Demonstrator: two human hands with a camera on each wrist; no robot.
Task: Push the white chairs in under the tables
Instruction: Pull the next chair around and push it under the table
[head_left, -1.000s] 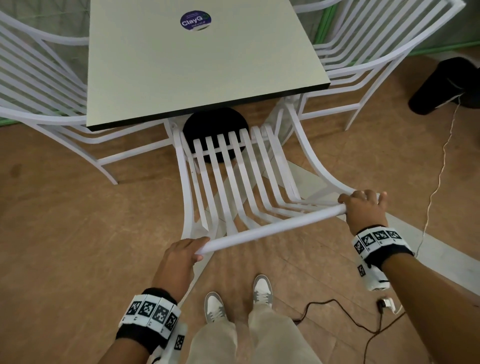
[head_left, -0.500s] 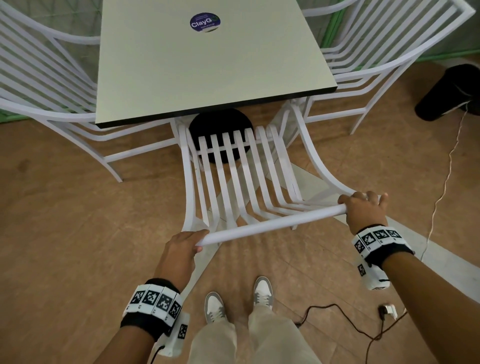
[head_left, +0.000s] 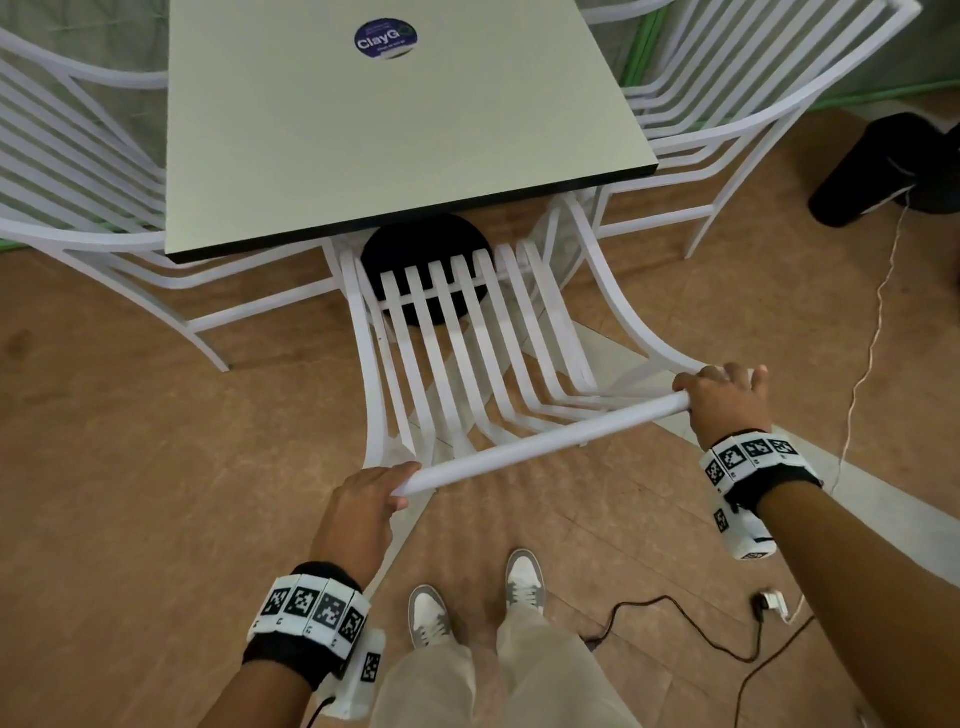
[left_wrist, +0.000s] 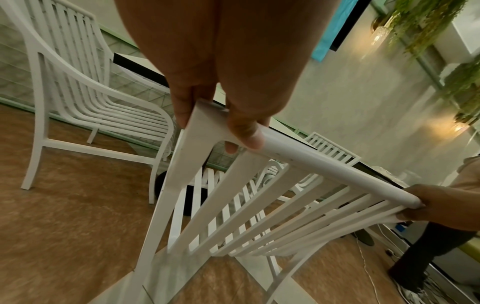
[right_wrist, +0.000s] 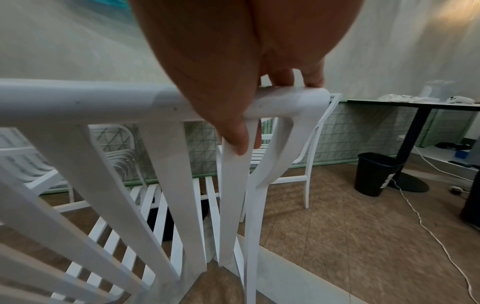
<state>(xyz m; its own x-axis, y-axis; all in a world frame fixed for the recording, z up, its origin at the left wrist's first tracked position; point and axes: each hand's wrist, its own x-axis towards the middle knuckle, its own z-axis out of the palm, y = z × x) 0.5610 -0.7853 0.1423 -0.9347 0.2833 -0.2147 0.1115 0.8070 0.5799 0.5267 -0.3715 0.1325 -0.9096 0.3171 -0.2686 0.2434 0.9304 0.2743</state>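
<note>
A white slatted chair (head_left: 467, 353) stands in front of me, its seat front partly under the pale square table (head_left: 384, 124). My left hand (head_left: 363, 499) grips the left end of the chair's top rail (head_left: 545, 441), thumb over the rail (left_wrist: 311, 160) in the left wrist view. My right hand (head_left: 722, 400) grips the rail's right corner (right_wrist: 285, 102), fingers curled over it. The table's black round base (head_left: 426, 270) shows through the seat slats.
Two more white chairs (head_left: 78, 171) (head_left: 727, 104) flank the table left and right. A black bin (head_left: 878, 166) lies at the right, and cables (head_left: 701, 634) trail on the brown floor by my feet. Another dark-legged table (right_wrist: 415, 115) stands further right.
The chair has slid forward a little, so more of its seat lies beneath the table edge. Both hands keep the same grip on the rail.
</note>
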